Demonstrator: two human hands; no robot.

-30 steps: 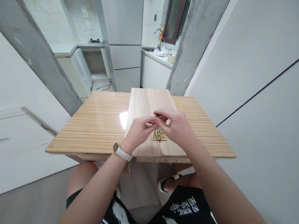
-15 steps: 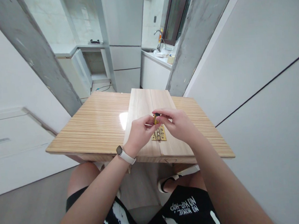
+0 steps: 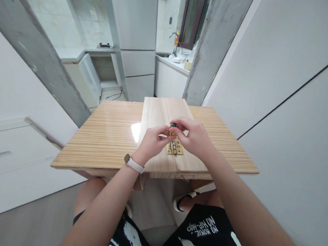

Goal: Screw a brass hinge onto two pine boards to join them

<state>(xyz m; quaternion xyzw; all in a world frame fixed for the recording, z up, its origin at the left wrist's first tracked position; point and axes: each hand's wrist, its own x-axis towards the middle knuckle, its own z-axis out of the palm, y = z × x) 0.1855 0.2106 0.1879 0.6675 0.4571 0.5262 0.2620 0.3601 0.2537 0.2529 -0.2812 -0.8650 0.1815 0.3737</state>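
Note:
My right hand pinches the dark top of a small yellow-and-black tool, shaped like a stubby screwdriver. My left hand, with a white-banded watch at the wrist, closes its fingertips round the tool's yellow lower part. Fingers cover much of the tool and its tip is hidden. Just below, a brass hinge lies opened flat across the seam between two pale wooden boards. Small holes or screws dot its plates; which they are I cannot tell.
The boards lie on a striped wooden table, reaching its front edge. My knees are below that edge. Beyond stand a tall grey fridge, a counter with a faucet and an open cabinet. A white panel rises at the right.
The tool and both hands have shifted very slightly, and my left wrist has moved a little left and up. The hinge and boards stay in place.

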